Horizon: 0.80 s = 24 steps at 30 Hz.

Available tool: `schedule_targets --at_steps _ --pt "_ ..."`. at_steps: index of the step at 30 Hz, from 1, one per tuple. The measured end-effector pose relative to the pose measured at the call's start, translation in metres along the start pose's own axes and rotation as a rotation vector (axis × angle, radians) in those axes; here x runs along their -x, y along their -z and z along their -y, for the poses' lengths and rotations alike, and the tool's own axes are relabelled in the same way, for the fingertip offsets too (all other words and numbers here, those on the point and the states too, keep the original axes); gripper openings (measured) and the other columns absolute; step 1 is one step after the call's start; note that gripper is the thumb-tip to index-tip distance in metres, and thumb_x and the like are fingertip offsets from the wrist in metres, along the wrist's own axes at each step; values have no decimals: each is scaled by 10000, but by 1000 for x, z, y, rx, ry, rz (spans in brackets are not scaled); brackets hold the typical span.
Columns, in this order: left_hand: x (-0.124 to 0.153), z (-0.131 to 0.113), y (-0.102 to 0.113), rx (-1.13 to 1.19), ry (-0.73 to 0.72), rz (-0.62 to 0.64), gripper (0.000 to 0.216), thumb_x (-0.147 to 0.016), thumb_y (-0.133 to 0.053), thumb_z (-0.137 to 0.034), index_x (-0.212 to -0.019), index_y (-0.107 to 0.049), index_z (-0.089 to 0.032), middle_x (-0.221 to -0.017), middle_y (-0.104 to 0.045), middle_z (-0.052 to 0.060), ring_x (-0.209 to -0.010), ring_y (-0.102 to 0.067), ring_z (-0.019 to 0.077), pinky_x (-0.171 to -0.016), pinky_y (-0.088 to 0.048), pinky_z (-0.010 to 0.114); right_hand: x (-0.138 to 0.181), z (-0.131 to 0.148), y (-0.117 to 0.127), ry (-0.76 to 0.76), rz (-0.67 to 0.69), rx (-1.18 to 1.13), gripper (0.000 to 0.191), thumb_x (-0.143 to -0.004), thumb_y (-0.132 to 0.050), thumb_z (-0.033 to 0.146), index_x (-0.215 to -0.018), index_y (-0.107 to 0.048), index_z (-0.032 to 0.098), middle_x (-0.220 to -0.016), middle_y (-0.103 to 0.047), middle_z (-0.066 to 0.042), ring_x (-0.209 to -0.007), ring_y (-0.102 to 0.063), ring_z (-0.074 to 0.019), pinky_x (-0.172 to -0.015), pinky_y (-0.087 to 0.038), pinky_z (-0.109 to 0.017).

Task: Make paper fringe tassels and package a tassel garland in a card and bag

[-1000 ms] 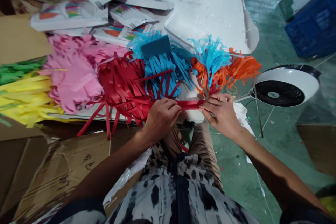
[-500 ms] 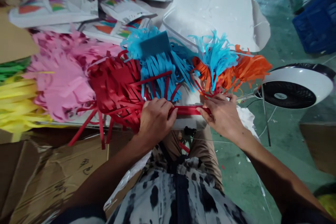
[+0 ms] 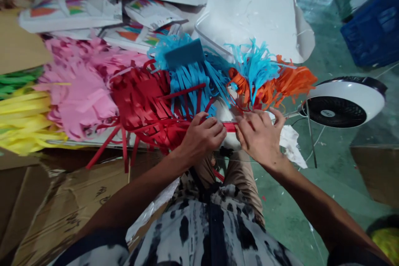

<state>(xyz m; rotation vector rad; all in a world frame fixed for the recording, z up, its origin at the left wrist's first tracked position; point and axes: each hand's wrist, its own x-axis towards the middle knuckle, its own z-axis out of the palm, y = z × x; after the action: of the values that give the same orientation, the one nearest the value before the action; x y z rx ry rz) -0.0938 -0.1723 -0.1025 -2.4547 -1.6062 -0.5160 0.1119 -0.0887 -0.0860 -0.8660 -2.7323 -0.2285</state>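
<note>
Between my hands runs a red paper strip roll (image 3: 230, 127), pressed along the front edge of the table. My left hand (image 3: 204, 135) has its fingers curled over the left part of the strip. On its right end sits my right hand (image 3: 258, 133), fingers bent down round it. A pile of red paper fringe (image 3: 140, 99) lies left of my left hand, with loose strips hanging over the edge. Behind my hands are blue fringe (image 3: 188, 85), a blue tassel (image 3: 257, 66) and orange fringe (image 3: 294, 79).
Pink fringe (image 3: 77, 95) and yellow fringe (image 3: 25, 116) lie at the left. Printed white packets (image 3: 75, 10) are stacked at the back beside a clear plastic tray (image 3: 212, 35). A fan (image 3: 346, 102) stands at the right, and cardboard (image 3: 71, 203) is below the table.
My left hand has slid right along the red strip, closer to my right hand. The stretch of strip showing between them is shorter. The view has shifted slightly.
</note>
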Motion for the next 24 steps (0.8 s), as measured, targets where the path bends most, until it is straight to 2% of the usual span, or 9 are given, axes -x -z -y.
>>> schedule_targets --at_steps 4,8,11,13,15,17,19,22,24 --pt "9 9 1 48 -58 61 209 -1046 -545 -188 -1149 -718 -247 -1103 -779 9 -1109 -680 200 -1213 -382 516 23 -4 -2 114 -12 -81 331 -1015 -539 157 -1219 -688 372 -1205 -798 48 -1216 -642 -262 -1125 -257 -538" --pt "39 37 18 215 -18 -14 310 -952 -599 -124 -1151 -753 -304 -1149 -797 -1 -1222 -665 217 -1269 -313 596 42 -25 -2 128 -14 -94 406 -990 -554 137 -1301 -665 374 -1294 -775 17 -1240 -648 -306 -1100 -272 -602" --pt "51 48 37 235 104 -64 218 -879 -642 -155 -961 -783 -300 -1086 -809 -14 -1235 -649 261 -1257 -291 631 41 -33 3 141 19 -128 403 -964 -590 155 -1281 -694 382 -1316 -765 11 -1280 -628 -327 -1119 -257 -621" --pt "46 42 42 178 146 -100 172 -868 -668 -183 -936 -783 -291 -1097 -803 2 -1220 -636 283 -1198 -352 604 34 -31 6 134 5 -156 348 -950 -602 174 -1221 -724 356 -1267 -784 13 -1285 -624 -329 -1139 -245 -615" --pt "33 28 37 133 110 -110 195 -901 -681 -213 -1053 -777 -286 -1136 -791 29 -1182 -632 282 -1075 -440 532 26 -27 7 117 -10 -167 282 -938 -604 184 -1136 -742 330 -1178 -806 20 -1274 -626 -328 -1151 -234 -612" --pt "17 12 24 127 51 -49 190 -961 -661 -231 -1122 -752 -276 -1153 -778 48 -1160 -629 263 -991 -459 471 20 -23 9 98 -1 -160 230 -933 -607 193 -1066 -742 322 -1103 -814 18 -1272 -620 -333 -1160 -227 -615" --pt "3 2 10 112 12 16 131 -988 -642 -242 -1071 -743 -241 -1072 -770 67 -1058 -641 256 -895 -463 436 16 -22 10 86 28 -151 197 -947 -606 216 -1037 -740 328 -1078 -810 7 -1295 -598 -342 -1183 -206 -621" --pt "-9 0 -2 57 28 85 123 -995 -608 -196 -1003 -730 -184 -947 -733 87 -897 -628 256 -753 -438 403 14 -21 12 77 42 -121 163 -996 -592 311 -1045 -746 333 -1211 -778 -22 -1331 -567 -344 -1216 -180 -606" --pt "-11 2 -3 20 42 118 136 -995 -583 -162 -995 -719 -160 -916 -712 92 -855 -617 258 -714 -418 395 12 -19 11 78 38 -106 173 -1014 -595 375 -1065 -753 327 -1316 -738 -38 -1329 -562 -338 -1212 -194 -586"
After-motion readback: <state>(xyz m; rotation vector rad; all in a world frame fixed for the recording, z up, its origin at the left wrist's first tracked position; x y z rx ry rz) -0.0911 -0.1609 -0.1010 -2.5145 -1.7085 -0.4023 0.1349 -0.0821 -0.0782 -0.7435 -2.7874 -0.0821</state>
